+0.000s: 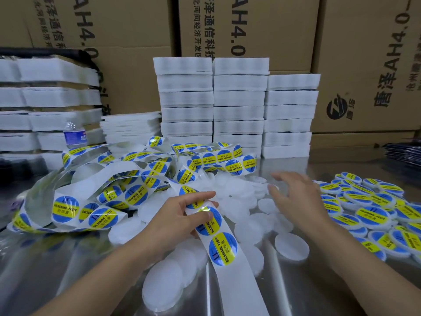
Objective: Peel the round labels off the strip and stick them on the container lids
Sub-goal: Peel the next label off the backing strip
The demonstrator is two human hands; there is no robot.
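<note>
A long white strip (230,265) carrying round blue-and-yellow "soldering paste" labels (224,248) runs from a tangled heap at the left down to the table's front edge. My left hand (182,216) grips the strip, fingers curled round it and thumb on a label. Plain white round lids (291,246) lie scattered over the middle of the table. My right hand (293,197) hovers over them with fingers spread, blurred, its fingertips at one white lid (272,188). Labelled lids (371,215) are piled at the right.
The metal table (296,290) is shiny. Stacks of white flat packs (239,106) stand behind the lids and more at the far left. A water bottle (74,134) stands at the left back. Brown cartons (355,65) form the back wall.
</note>
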